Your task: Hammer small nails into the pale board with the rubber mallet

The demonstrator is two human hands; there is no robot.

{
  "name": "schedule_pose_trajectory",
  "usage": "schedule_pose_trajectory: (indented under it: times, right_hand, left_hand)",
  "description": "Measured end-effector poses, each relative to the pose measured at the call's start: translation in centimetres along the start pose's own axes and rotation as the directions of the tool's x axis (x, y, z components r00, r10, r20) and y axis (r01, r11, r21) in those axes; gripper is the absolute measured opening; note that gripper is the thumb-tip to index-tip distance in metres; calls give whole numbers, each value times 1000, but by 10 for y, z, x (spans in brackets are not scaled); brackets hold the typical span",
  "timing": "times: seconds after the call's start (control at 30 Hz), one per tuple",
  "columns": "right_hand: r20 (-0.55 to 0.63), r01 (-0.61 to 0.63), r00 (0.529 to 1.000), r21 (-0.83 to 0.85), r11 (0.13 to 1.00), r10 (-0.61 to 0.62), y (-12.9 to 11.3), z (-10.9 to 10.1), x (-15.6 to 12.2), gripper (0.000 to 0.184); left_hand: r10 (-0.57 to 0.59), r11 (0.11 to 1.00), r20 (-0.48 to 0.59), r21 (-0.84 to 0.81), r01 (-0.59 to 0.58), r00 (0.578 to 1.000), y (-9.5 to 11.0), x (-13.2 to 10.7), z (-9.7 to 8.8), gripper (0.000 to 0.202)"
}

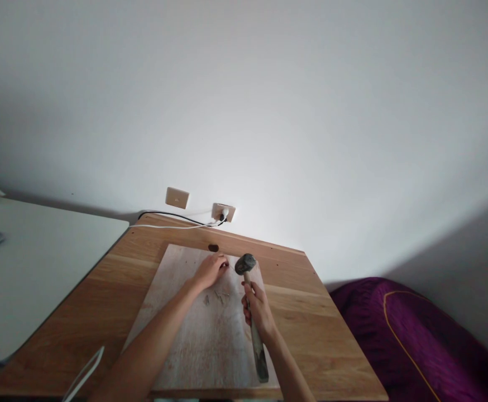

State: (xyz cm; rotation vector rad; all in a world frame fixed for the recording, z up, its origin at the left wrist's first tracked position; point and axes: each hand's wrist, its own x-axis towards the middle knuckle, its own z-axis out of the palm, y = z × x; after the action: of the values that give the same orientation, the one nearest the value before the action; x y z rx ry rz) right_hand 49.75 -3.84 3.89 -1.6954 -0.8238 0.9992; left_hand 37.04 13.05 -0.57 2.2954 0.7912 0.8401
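Observation:
My right hand [257, 308] is closed round the wooden handle of a hammer [246, 265], whose dark head hangs just above a pale wooden board [202, 346]. My left hand [211, 269] rests on the board's far part with fingers pinched on a thin nail [229, 266] that points toward the hammer head. Several loose nails [219, 296] lie on the board between my two hands. The board lies flat on a wooden table [315, 324].
A white desk [34, 268] adjoins the table on the left. Wall sockets [223, 212] with a plugged cable sit behind the table. A purple bed cover [415, 335] lies at the right. A white strap [85, 371] shows at the lower left.

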Motion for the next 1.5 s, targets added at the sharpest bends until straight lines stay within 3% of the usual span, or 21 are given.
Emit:
schedule_pose_trajectory:
  times: [0.1,0.2,0.3,0.4,0.6,0.8,0.97,1.07,1.17,1.23,1.37,1.5]
  right_hand:
    - [10,67,998,-8,998,-67,-9,4,4,64]
    - [33,124,992,-53,991,-123,-16,10,9,59]
    - [65,79,995,-145,986,-70,-16,13,15,53]
    - [66,30,998,-146,989,-21,-10,12,17,52]
    - [36,12,999,-3,1000,-12,4,-2,11,59]
    - [28,-2,1000,-20,1000,2,0,-8,13,62]
    - [38,69,997,17,998,-69,-17,-4,15,59]
    - [72,93,993,3,996,-93,-19,5,16,55]
    - [91,33,996,-85,996,-26,-16,14,17,53]
    - [88,10,996,-98,995,-1,-13,15,17,53]
    - [42,38,998,-14,999,-37,-8,9,16,58]
    - [27,19,999,9,1000,-20,-5,3,15,63]
  left_hand:
    - [-15,1000,16,10,15,1000,-3,0,2,18]
    - [-15,1000,-9,22,15,1000,-5,0,3,43]
    - [7,1000,-27,-8,-8,1000,-7,-1,2,54]
    - [-7,1000,-41,-16,6,999,-7,-2,2,47]
    - [-35,999,-2,41,35,999,0,-2,-1,6]
    - [-10,999,11,52,9,1000,4,0,-4,14]
    - [-39,998,18,40,39,999,0,0,-2,18]
    - [-35,999,-5,27,36,999,-2,-1,1,37]
    - [-23,1000,-34,-4,23,999,-5,-1,2,45]
    - [-37,999,-43,0,37,998,-6,-2,3,42]
    - [-48,999,-6,17,48,999,-5,-2,3,15]
    - [-21,1000,-7,-7,21,1000,0,-1,1,16]
